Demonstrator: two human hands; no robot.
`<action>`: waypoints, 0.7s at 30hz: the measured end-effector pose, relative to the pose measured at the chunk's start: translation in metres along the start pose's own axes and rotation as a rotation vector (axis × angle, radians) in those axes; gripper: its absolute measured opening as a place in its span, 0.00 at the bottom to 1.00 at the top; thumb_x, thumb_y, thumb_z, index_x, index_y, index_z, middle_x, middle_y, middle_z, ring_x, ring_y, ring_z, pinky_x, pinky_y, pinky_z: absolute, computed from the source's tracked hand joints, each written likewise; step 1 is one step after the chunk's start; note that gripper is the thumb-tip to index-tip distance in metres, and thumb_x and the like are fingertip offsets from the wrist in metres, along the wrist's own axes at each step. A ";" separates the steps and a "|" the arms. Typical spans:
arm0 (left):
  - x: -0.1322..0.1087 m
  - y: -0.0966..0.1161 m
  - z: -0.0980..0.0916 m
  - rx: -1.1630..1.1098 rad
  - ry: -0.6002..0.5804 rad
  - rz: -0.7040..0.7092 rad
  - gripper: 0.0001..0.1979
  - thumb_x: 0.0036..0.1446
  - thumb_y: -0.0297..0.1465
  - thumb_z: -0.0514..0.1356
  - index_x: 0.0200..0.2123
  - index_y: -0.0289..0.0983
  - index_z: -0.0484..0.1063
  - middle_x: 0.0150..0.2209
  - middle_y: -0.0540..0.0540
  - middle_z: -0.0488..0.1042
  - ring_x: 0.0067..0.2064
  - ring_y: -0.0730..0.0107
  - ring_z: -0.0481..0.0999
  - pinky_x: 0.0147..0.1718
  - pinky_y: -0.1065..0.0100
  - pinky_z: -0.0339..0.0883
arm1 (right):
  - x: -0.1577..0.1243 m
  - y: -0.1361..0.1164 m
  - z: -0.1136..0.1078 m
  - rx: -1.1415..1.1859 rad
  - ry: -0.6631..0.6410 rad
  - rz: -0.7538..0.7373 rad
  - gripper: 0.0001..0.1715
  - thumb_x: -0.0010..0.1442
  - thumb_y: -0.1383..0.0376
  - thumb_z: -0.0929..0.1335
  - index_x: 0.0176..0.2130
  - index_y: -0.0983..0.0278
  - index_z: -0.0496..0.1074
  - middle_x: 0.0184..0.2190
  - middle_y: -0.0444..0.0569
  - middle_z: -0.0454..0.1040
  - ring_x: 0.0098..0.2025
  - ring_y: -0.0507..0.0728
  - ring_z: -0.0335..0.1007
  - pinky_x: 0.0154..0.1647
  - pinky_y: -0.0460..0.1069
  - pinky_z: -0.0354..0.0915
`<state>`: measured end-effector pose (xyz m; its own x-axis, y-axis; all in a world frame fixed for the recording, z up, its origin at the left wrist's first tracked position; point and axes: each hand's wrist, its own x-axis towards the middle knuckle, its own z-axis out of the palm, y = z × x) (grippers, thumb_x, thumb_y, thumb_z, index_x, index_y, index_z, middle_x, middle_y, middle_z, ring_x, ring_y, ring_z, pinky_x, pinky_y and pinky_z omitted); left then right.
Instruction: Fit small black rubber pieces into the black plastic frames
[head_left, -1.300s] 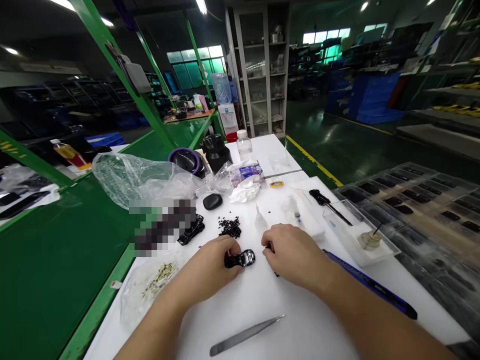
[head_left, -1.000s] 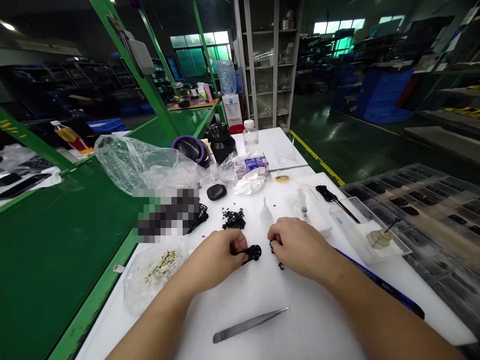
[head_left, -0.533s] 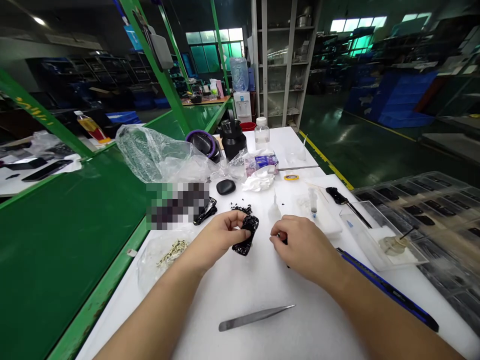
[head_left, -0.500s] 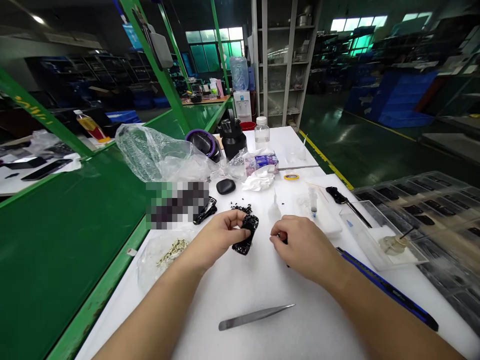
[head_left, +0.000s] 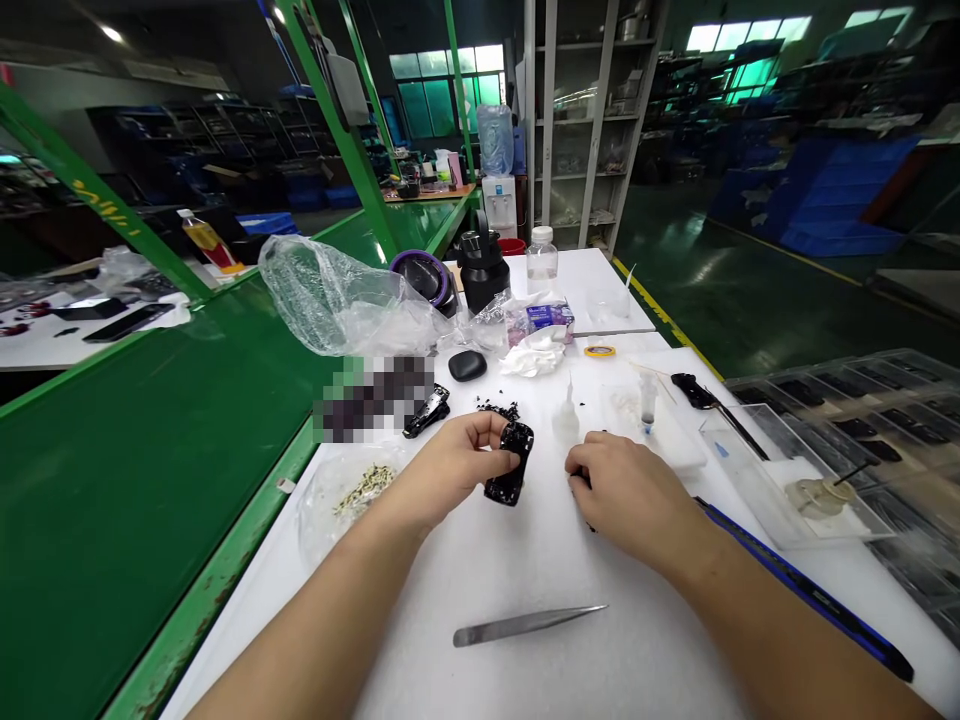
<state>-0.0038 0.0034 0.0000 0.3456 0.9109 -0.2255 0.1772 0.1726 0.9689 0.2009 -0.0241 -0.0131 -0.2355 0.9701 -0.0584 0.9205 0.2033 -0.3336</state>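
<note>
My left hand is closed on a small oblong black plastic part, held tilted just above the white table. My right hand rests on the table to its right, fingers curled in a pinch over tiny black pieces; what it holds is hidden. A heap of small black pieces lies just beyond the held part. Steel tweezers lie flat on the table near me.
A clear bag, a black oval case, a black jug, a bottle, a tape ring, a syringe and a small glue bottle stand behind. Clear trays lie right; green bench left.
My left hand has lifted the black part off the table and turned it from lying sideways to tilted upright. My right hand stayed curled beside it. The view shifted slightly.
</note>
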 end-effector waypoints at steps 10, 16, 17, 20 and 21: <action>-0.001 0.003 0.001 0.045 -0.013 0.007 0.08 0.48 0.30 0.65 0.29 0.35 0.68 0.26 0.53 0.66 0.28 0.74 0.66 0.29 0.70 0.60 | 0.000 0.000 -0.001 0.030 0.055 -0.027 0.10 0.61 0.72 0.62 0.31 0.63 0.70 0.34 0.47 0.73 0.32 0.56 0.69 0.30 0.50 0.53; -0.001 0.004 0.001 0.010 -0.027 -0.023 0.07 0.50 0.29 0.65 0.31 0.35 0.69 0.25 0.54 0.68 0.26 0.76 0.67 0.27 0.72 0.60 | -0.001 0.001 -0.010 0.139 0.076 -0.006 0.12 0.62 0.73 0.61 0.30 0.62 0.69 0.29 0.46 0.75 0.32 0.55 0.70 0.31 0.49 0.58; -0.001 0.004 0.001 0.003 -0.038 -0.025 0.08 0.50 0.29 0.65 0.31 0.35 0.69 0.26 0.53 0.69 0.26 0.76 0.67 0.27 0.71 0.60 | -0.001 0.001 -0.011 0.168 0.077 -0.008 0.12 0.62 0.72 0.61 0.30 0.62 0.70 0.28 0.44 0.75 0.32 0.54 0.70 0.31 0.49 0.59; -0.002 0.005 0.001 0.002 -0.055 -0.022 0.08 0.51 0.30 0.65 0.32 0.35 0.69 0.26 0.53 0.69 0.26 0.75 0.67 0.27 0.71 0.61 | -0.002 0.002 -0.015 0.478 0.090 -0.014 0.10 0.62 0.67 0.64 0.32 0.60 0.73 0.26 0.41 0.74 0.28 0.52 0.70 0.28 0.46 0.63; -0.003 0.006 0.002 0.008 -0.058 -0.019 0.07 0.51 0.30 0.64 0.32 0.36 0.68 0.25 0.53 0.68 0.26 0.76 0.66 0.27 0.71 0.60 | -0.003 0.001 -0.016 0.656 0.094 -0.012 0.07 0.61 0.65 0.66 0.33 0.60 0.74 0.26 0.41 0.74 0.27 0.51 0.70 0.27 0.46 0.64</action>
<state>-0.0022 0.0010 0.0062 0.3948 0.8841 -0.2499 0.1915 0.1868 0.9636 0.2075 -0.0245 0.0020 -0.1887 0.9818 0.0211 0.5300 0.1199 -0.8395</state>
